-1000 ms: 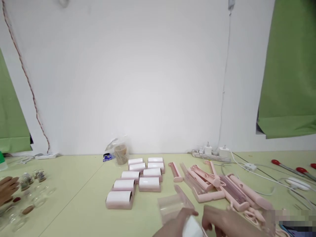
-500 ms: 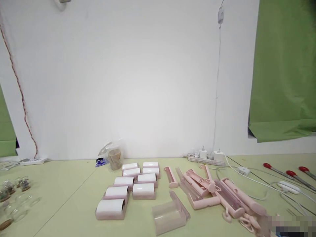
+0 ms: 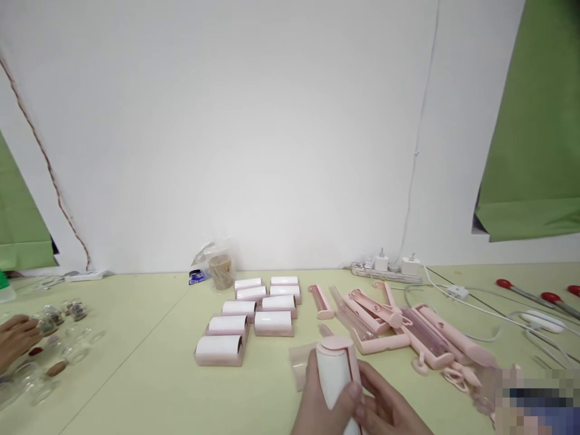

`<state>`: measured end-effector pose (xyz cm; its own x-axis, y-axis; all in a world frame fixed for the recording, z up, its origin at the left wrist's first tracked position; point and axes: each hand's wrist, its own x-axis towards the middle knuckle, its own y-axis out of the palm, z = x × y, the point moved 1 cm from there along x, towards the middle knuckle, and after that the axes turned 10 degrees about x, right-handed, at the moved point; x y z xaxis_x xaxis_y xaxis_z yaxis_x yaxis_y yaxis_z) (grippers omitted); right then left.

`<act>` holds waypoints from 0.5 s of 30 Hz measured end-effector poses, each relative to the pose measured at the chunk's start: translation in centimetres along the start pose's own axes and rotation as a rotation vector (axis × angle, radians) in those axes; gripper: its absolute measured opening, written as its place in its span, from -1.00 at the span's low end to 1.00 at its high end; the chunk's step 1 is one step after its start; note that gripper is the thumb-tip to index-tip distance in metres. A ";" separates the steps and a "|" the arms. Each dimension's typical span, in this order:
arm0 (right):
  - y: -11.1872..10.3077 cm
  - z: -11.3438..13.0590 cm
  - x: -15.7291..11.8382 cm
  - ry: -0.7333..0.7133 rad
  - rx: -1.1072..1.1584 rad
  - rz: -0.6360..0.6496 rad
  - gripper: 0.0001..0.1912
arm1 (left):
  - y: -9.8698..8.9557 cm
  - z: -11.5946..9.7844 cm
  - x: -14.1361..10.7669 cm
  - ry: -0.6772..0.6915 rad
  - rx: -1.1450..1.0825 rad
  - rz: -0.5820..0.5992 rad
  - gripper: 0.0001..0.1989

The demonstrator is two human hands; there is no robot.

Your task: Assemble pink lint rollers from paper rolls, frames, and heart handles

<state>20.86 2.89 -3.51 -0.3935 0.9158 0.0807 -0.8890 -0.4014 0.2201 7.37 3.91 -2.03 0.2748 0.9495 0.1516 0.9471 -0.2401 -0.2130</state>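
Note:
At the near edge of the table, my left hand (image 3: 312, 400) and my right hand (image 3: 385, 403) are closed around a lint roller (image 3: 332, 373). It stands upright, with a white paper roll inside a pink frame and a round pink end on top; its lower part is hidden. Behind my left fingers lies a clear plastic cover (image 3: 299, 357), partly hidden. Two staggered columns of white rolls in pinkish clear covers (image 3: 273, 321) lie farther left. To the right of my hands is a heap of pink roller frames and handles (image 3: 385, 344).
Another person's hand (image 3: 17, 339) is among glass jars (image 3: 48, 320) at the left. A power strip (image 3: 387, 273) with cables lies by the wall. Red-knobbed metal rods (image 3: 521, 291) are at far right. A bagged tape roll (image 3: 221, 272) stands at the back.
My two hands have come into view with the lint roller. The camera view has shifted, so the table's things sit higher. Another person's hand now shows at the left.

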 end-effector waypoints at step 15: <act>-0.5 5.2 5.4 -0.286 -0.988 0.236 -0.69 | -7.0 4.6 -0.2 0.008 0.163 0.204 -0.39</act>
<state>20.40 8.08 1.86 -0.6263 0.7302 0.2730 -0.6431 -0.2860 -0.7104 -0.10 6.33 -4.98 0.4590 0.8831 0.0968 0.8330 -0.3900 -0.3924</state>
